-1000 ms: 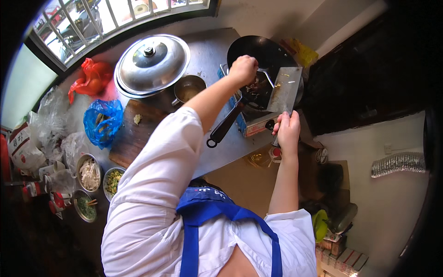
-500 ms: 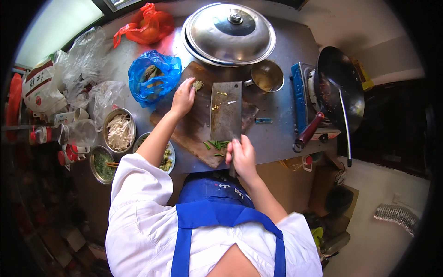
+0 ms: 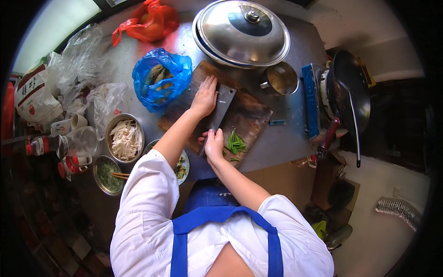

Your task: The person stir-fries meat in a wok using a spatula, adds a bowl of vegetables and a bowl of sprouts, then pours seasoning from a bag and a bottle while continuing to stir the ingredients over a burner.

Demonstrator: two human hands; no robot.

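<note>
From my end, the cleaver (image 3: 222,110) sits over the left middle of the wooden board (image 3: 251,108), handle angled past the board's near-left edge; whether its blade touches wood I can't tell. My right grip (image 3: 214,145) is wrapped around that handle; my left grip (image 3: 205,96) is spread flat at the blade's left side, fingers straight. I'd expect stiff, blade-heavy steel, slick if wet, so the handle is the hold and the edge stays off-limits. Chopped greens (image 3: 236,144) lie by the board's near corner.

The metal surface (image 3: 300,41) carries a domed lid (image 3: 251,34) toward its far edge, a blue bag (image 3: 161,78) left of the board, and a wok (image 3: 348,92) at its right edge. Beyond hangs a silver duct (image 3: 399,212) against a pale wall.
</note>
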